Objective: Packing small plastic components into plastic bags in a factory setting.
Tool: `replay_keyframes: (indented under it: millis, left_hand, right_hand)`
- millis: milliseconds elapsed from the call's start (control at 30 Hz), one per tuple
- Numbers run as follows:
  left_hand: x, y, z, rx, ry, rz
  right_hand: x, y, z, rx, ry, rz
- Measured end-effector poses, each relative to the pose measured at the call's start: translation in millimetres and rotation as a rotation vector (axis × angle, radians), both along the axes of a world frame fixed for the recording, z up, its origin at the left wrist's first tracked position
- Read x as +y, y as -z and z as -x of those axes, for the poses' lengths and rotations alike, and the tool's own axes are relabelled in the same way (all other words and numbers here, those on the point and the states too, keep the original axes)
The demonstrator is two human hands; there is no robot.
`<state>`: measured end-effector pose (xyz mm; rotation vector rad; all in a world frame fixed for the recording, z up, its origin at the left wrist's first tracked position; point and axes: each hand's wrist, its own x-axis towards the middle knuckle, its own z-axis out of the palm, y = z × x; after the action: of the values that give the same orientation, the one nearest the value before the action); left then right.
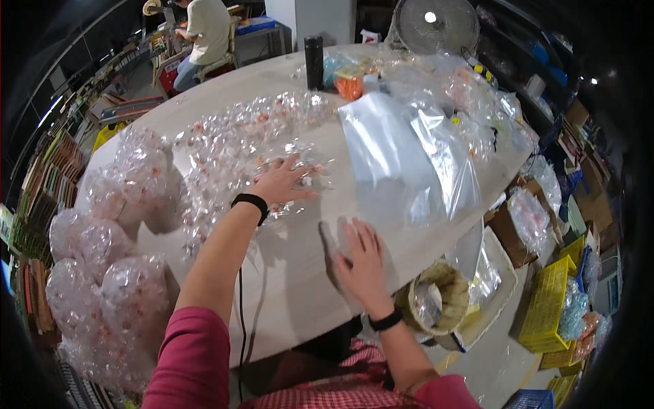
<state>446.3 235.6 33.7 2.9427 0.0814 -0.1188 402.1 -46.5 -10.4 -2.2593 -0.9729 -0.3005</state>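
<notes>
Dozens of small clear packets (pixel 218 167), glossy, crinkled and flecked with red and orange, lie in a loose, glinting spread across the pale desk (pixel 289 296). The left hand (pixel 279 185) reaches over their right side, its grip splayed wide and clasping nothing visible. Nearer the desk's edge, the right hand (pixel 361 264) extends its fingers, its grip slack and bare. Bulging clear bags (pixel 136 293) crowd the left; flat plastic sheets (pixel 388 157) gleam at right.
</notes>
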Motion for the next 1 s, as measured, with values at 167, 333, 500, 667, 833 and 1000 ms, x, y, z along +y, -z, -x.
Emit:
replay_keyframes:
  millis: [167, 333, 500, 667, 833, 1000]
  left_hand:
    - [-50.3, -11.4, 48.9, 0.044, 0.239, 0.055]
    - [-83.3, -31.7, 129.9, 0.058, 0.201, -0.061]
    - [-84.9, -24.8, 192.0, 0.012, -0.059, -0.165]
    - [-98.0, 9.3, 193.0, -0.267, -0.271, -0.144]
    - [-107.1, 19.9, 174.8, -0.265, -0.264, -0.073]
    - [-112.1, 17.1, 188.2, -0.183, -0.313, 0.038]
  right_hand:
    - [-4.5, 11.5, -19.6, 0.17, 0.016, -0.429]
    - [-8.7, 4.6, -17.9, 0.043, 0.027, -0.424]
    - [11.5, -12.3, -2.4, -0.198, 0.028, -0.064]
    - [10.5, 10.7, 3.4, -0.218, -0.138, 0.098]
    - [-5.4, 3.2, 6.8, -0.138, -0.207, 0.167]
    - [-10.9, -21.1, -22.3, 0.156, -0.136, -0.027]
